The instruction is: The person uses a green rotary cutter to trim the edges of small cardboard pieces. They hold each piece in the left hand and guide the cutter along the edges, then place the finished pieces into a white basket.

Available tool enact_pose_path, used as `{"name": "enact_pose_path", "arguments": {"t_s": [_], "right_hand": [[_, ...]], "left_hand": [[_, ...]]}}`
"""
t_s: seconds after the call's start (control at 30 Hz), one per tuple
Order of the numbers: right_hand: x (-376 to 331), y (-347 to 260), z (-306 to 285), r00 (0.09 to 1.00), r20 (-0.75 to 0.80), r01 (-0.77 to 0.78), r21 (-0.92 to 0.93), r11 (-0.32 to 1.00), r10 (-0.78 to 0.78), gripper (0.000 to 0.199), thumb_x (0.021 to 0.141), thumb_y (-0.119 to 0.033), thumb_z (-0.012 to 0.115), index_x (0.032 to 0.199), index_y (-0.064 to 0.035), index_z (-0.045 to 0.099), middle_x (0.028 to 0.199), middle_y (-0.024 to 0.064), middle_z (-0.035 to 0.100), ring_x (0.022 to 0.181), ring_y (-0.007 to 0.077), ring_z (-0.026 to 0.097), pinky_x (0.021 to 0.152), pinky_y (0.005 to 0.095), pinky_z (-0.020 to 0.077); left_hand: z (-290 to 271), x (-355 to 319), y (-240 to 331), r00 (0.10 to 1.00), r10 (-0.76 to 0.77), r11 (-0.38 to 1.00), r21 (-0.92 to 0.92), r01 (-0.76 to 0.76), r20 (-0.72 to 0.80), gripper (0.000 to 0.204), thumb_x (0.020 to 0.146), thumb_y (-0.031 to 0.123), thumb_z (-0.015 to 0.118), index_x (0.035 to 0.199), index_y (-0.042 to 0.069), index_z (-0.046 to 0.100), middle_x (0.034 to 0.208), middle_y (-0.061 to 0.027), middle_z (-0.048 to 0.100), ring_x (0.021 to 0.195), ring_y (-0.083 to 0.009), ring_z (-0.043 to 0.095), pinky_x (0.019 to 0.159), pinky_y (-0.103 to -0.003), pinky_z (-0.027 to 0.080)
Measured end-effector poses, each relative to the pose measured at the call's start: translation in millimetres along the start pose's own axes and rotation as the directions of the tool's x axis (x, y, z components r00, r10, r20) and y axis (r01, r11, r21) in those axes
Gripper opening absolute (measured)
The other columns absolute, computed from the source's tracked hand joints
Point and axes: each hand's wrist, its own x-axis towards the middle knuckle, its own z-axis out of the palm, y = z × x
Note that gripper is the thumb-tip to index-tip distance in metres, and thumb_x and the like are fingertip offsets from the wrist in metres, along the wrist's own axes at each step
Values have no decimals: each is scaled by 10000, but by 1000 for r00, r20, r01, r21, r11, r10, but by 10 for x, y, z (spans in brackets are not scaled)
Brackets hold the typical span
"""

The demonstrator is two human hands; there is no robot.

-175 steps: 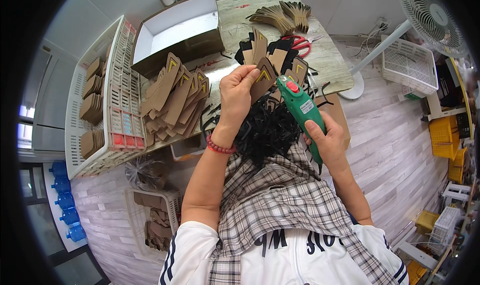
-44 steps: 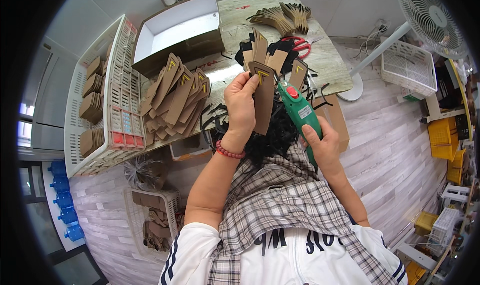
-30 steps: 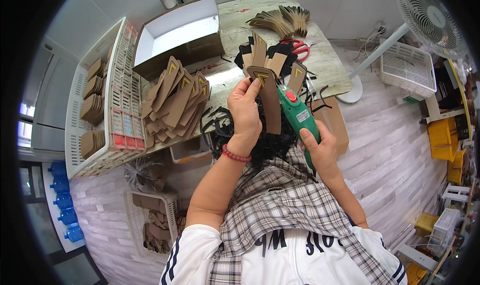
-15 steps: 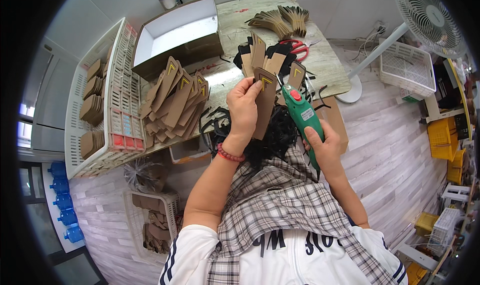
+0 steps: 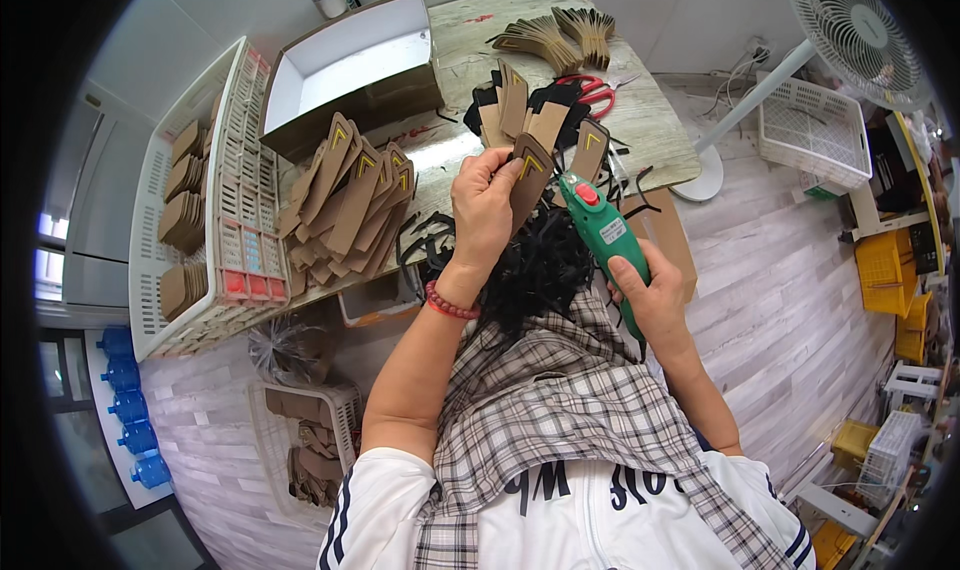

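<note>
My left hand (image 5: 485, 210), a red bead bracelet at its wrist, pinches a flat brown strap-shaped piece (image 5: 529, 182) with a yellow chevron near its rounded end. In my right hand (image 5: 650, 288) is a green handheld electric tool (image 5: 606, 235) with a red button and a cord at its base. Its tip is close to the brown piece's right side; whether they touch I cannot tell. Black strip scraps (image 5: 540, 275) lie heaped on my lap beneath. More brown pieces (image 5: 513, 100) rest on black material just beyond my hands.
A pile of chevron pieces (image 5: 350, 205) sits left on the table (image 5: 660, 160), near an open box (image 5: 350, 107) and a white crate (image 5: 215, 225). Fanned stacks (image 5: 545, 45) and red-handled scissors (image 5: 590, 94) lie behind. A fan (image 5: 860, 35) stands right; a lower crate (image 5: 350, 410) is on the floor.
The brown piece has tilted, its lower end swinging up and away from me, so it looks shorter. My left hand has shifted slightly; the green tool has moved little.
</note>
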Motion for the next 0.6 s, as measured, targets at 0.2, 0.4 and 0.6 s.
{"name": "enact_pose_path", "arguments": {"t_s": [0.2,0.4,0.6], "right_hand": [[9,-1,-24,1000,16,6,-17,1000,-5,322,875,-265,663,1008,23,605,685,13,584,573,65,517,520,231,425],[27,-7,-25,1000,17,19,-5,1000,-19,329,871,-275,666,1006,20,608,681,14,585,568,67,519,517,233,426],[62,-35,-60,1000,13,-1,-34,999,1,321,872,-275,666,997,14,610,685,18,586,563,62,517,517,226,423]], "left_hand": [[-40,17,19,997,58,989,133,-65,55,148,836,75,623,945,-12,673,797,-92,569,769,-168,522,710,-276,421],[-68,3,75,976,111,960,233,-154,187,141,808,80,640,909,-13,671,766,-104,562,728,-214,537,674,-307,431],[-166,104,117,939,64,911,364,-193,337,169,778,113,654,908,5,653,749,-128,572,704,-241,550,655,-335,440]]}}
